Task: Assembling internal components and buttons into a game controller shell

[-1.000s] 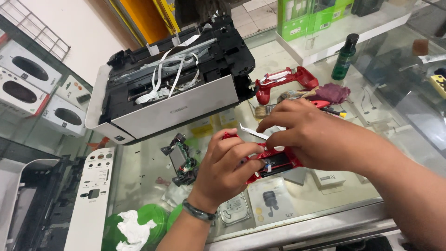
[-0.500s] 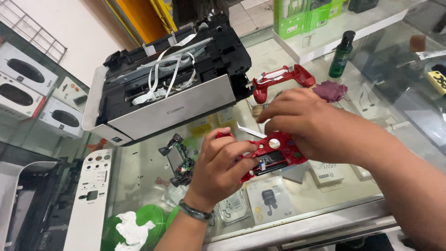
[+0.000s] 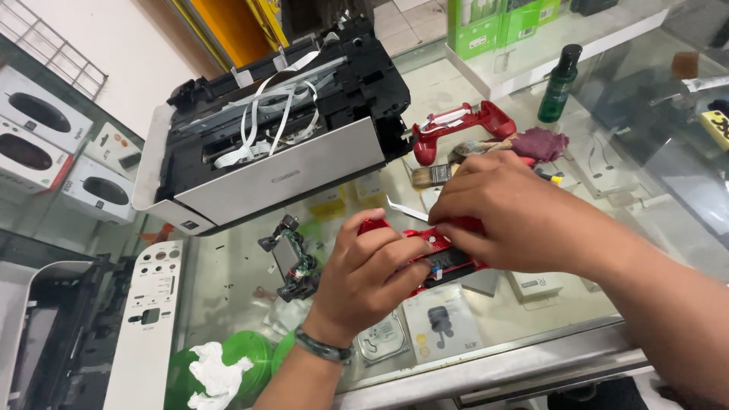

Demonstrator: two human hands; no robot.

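Observation:
A red game controller half (image 3: pixel 444 258), opened so its dark inner board shows, lies on the glass counter (image 3: pixel 228 281) between both my hands. My left hand (image 3: pixel 368 277) grips its left end, thumb on top. My right hand (image 3: pixel 509 216) covers its upper right part, fingers curled down on it. What the fingertips pinch is hidden. A second red controller shell (image 3: pixel 456 125) lies farther back. A small circuit board with thumbsticks (image 3: pixel 292 258) rests just left of my left hand.
An opened printer (image 3: pixel 266 144) with loose white ribbon cables fills the back left. A brush (image 3: pixel 433 175), purple cloth (image 3: pixel 541 143) and dark green bottle (image 3: pixel 558 76) sit behind my right hand. A white panel (image 3: pixel 148 326) lies at left; boxes show under the glass.
My right hand has slid down and over the controller half, now hiding the white round part seen before. The left hand keeps its grip. The view shifted slightly.

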